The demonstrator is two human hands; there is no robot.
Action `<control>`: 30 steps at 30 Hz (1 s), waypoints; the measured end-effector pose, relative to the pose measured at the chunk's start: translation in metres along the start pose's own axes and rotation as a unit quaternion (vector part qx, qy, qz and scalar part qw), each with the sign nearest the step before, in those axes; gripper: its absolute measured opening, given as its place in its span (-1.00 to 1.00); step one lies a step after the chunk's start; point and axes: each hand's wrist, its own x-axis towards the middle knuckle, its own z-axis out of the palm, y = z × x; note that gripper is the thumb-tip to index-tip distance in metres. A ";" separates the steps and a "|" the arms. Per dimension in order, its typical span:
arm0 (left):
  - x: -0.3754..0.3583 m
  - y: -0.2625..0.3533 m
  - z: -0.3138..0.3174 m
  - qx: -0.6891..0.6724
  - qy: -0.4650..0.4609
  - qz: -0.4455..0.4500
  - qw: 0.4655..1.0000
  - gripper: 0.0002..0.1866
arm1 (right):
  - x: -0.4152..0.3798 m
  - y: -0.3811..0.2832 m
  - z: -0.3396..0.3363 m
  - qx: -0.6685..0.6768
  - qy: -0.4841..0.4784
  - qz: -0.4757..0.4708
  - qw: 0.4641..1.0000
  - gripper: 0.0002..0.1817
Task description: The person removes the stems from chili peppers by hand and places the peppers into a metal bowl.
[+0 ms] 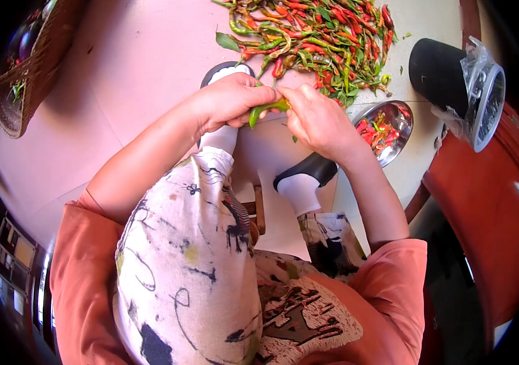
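Observation:
Between my two hands is a green chili pepper (257, 114), held in front of my knees. My left hand (235, 100) is closed, with its thumb and fingers pinching the pepper's body. At the pepper's other end, my right hand (314, 118) is closed too, its fingertips pressed on that end. Just beyond my hands, a heap of red and green chili peppers (314, 42) with some leaves spreads over the floor. To the right of my right hand, a shiny metal bowl (407, 125) holds red and green pepper pieces.
A woven basket (13, 115) stands at the upper left with dark vegetables in it. On the right are a black bin (436, 67) with a clear plastic liner and a reddish-brown wooden piece of furniture (484, 201). My feet rest on the pale tiled floor (132, 67).

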 end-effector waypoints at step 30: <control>-0.004 -0.012 -0.030 -0.236 -0.216 0.094 0.943 -0.54 | -0.144 0.202 -0.302 -0.433 0.421 0.272 0.749 -0.29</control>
